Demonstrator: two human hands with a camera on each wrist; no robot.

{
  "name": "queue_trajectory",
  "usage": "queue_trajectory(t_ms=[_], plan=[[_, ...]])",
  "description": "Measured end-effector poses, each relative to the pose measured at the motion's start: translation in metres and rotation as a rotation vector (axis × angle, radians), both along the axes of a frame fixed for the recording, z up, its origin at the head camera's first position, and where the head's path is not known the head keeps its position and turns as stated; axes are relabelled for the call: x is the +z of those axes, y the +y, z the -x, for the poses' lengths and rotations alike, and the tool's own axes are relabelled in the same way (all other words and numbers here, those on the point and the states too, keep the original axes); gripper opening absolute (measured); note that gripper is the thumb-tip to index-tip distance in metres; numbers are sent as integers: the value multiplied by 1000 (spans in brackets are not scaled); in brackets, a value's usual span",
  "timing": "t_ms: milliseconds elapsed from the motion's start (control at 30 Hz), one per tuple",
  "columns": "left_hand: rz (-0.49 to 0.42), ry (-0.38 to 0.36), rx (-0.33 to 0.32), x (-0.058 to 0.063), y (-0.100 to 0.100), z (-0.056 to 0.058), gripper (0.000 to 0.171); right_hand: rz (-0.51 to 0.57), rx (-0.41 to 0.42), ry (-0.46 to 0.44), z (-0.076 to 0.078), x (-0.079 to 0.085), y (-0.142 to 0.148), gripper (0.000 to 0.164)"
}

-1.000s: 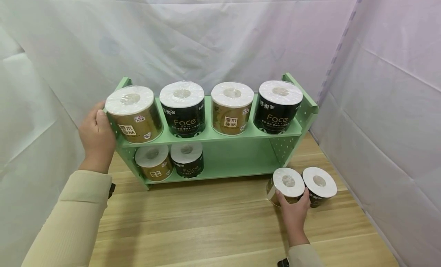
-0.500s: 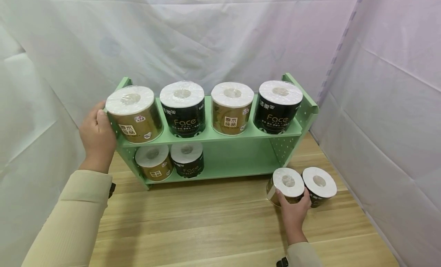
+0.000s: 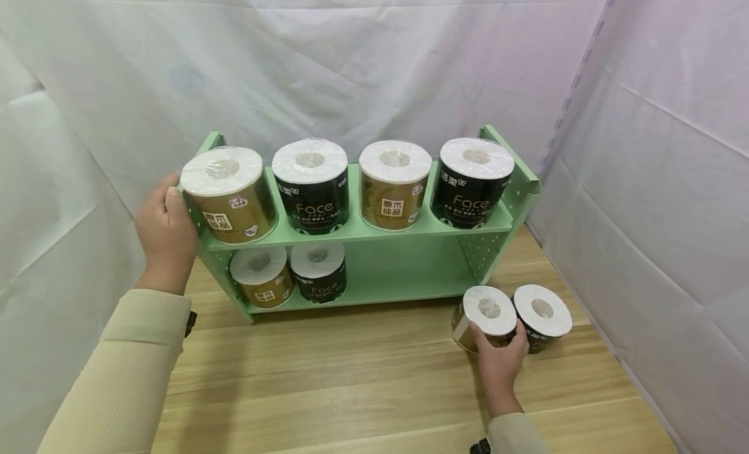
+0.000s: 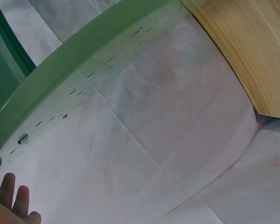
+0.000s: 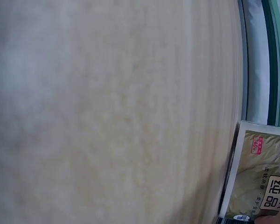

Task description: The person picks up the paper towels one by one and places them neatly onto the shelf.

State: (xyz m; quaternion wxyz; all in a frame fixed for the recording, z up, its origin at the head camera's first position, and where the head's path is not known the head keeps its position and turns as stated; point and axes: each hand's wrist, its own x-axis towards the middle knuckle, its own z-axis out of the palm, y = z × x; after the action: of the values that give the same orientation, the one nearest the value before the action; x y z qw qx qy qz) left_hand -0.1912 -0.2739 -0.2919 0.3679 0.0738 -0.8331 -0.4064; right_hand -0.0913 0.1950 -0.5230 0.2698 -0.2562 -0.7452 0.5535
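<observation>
In the head view my right hand [image 3: 501,365] grips a gold-wrapped toilet roll [image 3: 490,311] on the table, thumb on its left side and fingers on its right. The right wrist view shows the gold wrapper [image 5: 259,172] with a fingertip on its lower corner. A black-wrapped roll [image 3: 543,311] stands close beside it. My left hand [image 3: 166,229] holds the left end of the green two-tier shelf [image 3: 404,265]. In the left wrist view, fingers [image 4: 21,200] show beside the perforated side panel [image 4: 84,60].
Gold and black rolls alternate along the upper tier, the leftmost gold roll [image 3: 228,194] beside my left hand. Below, a gold roll [image 3: 262,278] and a black roll [image 3: 318,272] stand at the left end. White curtains [image 3: 649,181] enclose the wooden table [image 3: 339,376].
</observation>
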Motion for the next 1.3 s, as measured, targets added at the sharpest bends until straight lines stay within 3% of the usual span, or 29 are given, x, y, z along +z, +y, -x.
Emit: queue_trajectory(t_ms=[1300], plan=[[-25, -5, -11, 0, 0, 0, 46, 77, 68, 41, -10, 16, -21, 88]])
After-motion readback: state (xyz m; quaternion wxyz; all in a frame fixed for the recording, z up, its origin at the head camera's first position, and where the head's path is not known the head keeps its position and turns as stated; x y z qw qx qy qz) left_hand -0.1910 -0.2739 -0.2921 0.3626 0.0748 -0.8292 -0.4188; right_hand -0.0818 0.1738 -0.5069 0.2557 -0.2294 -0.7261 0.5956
